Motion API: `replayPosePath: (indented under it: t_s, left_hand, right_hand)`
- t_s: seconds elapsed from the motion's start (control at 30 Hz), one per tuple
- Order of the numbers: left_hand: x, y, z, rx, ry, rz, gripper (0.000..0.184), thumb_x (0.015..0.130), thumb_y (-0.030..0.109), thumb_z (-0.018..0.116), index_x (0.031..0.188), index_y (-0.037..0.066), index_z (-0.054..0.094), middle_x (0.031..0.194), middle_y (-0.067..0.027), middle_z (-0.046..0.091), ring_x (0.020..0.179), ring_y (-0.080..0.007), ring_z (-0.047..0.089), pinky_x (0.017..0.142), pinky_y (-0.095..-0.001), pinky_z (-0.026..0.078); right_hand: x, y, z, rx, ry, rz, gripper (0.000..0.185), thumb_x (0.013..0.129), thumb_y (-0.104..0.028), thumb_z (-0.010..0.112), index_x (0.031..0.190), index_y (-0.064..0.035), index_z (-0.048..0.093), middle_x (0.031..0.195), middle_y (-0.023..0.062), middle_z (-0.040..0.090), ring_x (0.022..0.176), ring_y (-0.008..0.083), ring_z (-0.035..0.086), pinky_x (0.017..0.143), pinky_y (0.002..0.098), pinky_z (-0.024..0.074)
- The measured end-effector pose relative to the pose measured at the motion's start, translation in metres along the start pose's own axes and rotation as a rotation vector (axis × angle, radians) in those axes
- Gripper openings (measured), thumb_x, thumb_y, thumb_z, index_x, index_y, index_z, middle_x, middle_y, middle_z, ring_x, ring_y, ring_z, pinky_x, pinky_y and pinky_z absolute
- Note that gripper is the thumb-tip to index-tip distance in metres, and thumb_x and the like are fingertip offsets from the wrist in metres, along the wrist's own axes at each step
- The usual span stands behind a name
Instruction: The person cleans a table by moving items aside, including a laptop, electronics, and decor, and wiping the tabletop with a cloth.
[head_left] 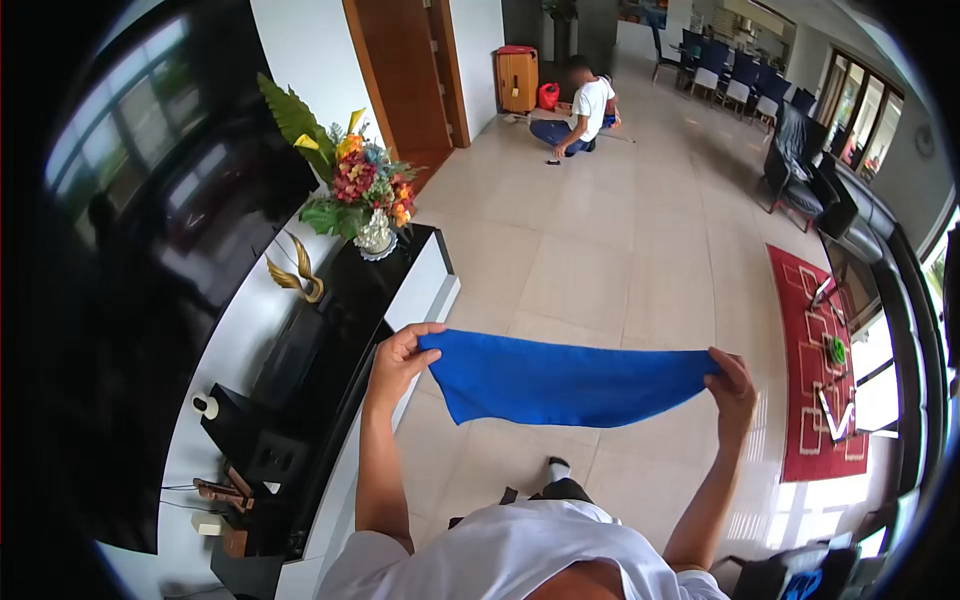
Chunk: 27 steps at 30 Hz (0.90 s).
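White shirt [520,545] nearest; beyond, left hand [400,362] and right hand [733,387] pinch the upper corners of a blue cloth [570,382], spread above tiled floor [570,270], where a slackened pinch could drop one corner.

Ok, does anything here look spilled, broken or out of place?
Nothing stands out, and no spill shows: the blue cloth is held out between the left hand and right hand, and the flower vase stands on the black cabinet.

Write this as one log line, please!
left hand: grips blue cloth | right hand: grips other end | state: spread above floor
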<state>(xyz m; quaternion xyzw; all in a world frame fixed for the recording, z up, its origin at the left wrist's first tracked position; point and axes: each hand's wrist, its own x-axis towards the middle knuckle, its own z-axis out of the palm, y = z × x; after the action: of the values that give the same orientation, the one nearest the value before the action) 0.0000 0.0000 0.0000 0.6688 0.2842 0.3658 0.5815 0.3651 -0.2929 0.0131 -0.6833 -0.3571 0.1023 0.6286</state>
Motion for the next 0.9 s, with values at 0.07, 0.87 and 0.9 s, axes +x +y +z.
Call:
replayPosePath:
  t_s: [0.07,0.87,0.9]
  left_hand:
    - [-0.01,0.017,-0.006,0.198,0.051,-0.021,0.026,0.082,-0.005,0.069,0.107,0.004,0.072,0.091,-0.0063,0.07,0.08,-0.0092,0.062,0.074,-0.0209,0.049]
    - [0.546,0.01,-0.091,0.353,0.364,0.716,0.008,0.081,0.002,0.068,0.081,0.001,0.06,0.083,-0.0119,0.062,0.076,-0.0227,0.061,0.072,-0.0353,0.051]
    - [0.569,0.002,-0.096,0.186,0.28,0.752,0.01,0.083,0.004,0.067,0.081,0.001,0.058,0.08,-0.0126,0.061,0.073,-0.0226,0.061,0.069,-0.0356,0.051]
  right_hand:
    - [-0.003,-0.012,0.005,0.068,0.061,0.016,0.031,0.073,0.015,0.065,0.099,-0.0005,0.07,0.096,0.0042,0.061,0.087,0.0151,0.059,0.08,0.0249,0.047]
    - [0.597,0.041,0.218,0.148,-0.211,-0.684,0.016,0.067,-0.007,0.071,0.078,0.0007,0.063,0.091,0.0162,0.057,0.086,0.0263,0.054,0.072,0.0373,0.0432]
    - [0.615,0.048,0.224,0.244,-0.246,-0.724,0.014,0.07,-0.007,0.07,0.078,0.0004,0.062,0.087,0.0162,0.057,0.083,0.0257,0.055,0.07,0.0355,0.0428]
